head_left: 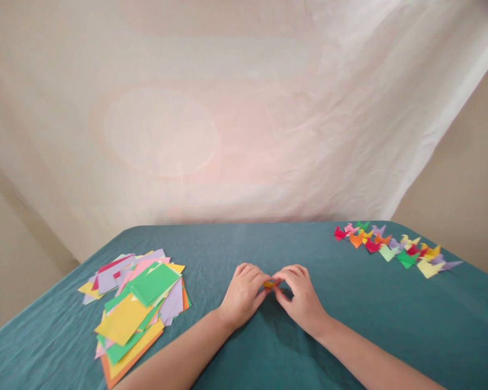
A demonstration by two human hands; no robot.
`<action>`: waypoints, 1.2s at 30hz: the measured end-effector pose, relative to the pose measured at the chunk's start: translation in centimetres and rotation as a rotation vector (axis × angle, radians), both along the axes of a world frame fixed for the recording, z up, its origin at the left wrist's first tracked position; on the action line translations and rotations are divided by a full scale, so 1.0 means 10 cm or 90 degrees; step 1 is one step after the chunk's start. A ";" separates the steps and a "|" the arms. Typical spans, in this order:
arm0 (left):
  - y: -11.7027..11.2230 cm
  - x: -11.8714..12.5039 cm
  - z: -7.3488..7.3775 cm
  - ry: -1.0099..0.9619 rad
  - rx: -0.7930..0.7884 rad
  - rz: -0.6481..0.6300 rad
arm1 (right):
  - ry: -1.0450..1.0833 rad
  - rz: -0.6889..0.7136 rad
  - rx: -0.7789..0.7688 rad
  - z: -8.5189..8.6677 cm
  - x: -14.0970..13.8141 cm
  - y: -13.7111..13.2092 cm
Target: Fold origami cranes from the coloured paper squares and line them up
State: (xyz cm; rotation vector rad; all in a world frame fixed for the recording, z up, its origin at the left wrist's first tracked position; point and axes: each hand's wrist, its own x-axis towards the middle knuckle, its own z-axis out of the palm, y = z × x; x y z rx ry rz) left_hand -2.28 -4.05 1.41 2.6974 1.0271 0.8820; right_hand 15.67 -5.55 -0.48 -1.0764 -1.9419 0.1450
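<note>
Between my fingertips is a small folded piece of yellow-orange paper (269, 284), mostly hidden by the fingers. My left hand (246, 292) pinches it from the left side. From the right, my right hand (299, 295) closes thumb and forefinger on it, so the two hands almost meet. Both hands are just above the cloth near the table's middle. The exact shape of the folded paper cannot be made out.
Loose coloured paper sheets (156, 284) lie in an untidy pile on the left. Several folded paper birds (406, 259) stand in rows at the right. A dark green cloth (211, 244) covers the table, and a pale sheet (244, 135) hangs behind it.
</note>
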 end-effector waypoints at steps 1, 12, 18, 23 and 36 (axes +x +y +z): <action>0.00 0.00 0.00 -0.007 -0.009 -0.011 | 0.002 0.009 0.000 0.01 0.00 0.00; 0.09 -0.02 -0.16 -0.227 -0.173 0.034 | 0.097 0.067 -0.123 -0.05 0.04 0.06; 0.08 -0.01 -0.13 -0.258 -0.228 0.003 | 0.109 0.118 -0.094 -0.01 0.03 0.06; 0.07 0.00 -0.09 -0.251 -0.159 -0.054 | 0.057 0.121 0.000 0.01 0.05 0.04; 0.09 -0.01 -0.11 -0.149 -0.034 -0.021 | -0.256 0.088 0.218 0.05 0.18 0.11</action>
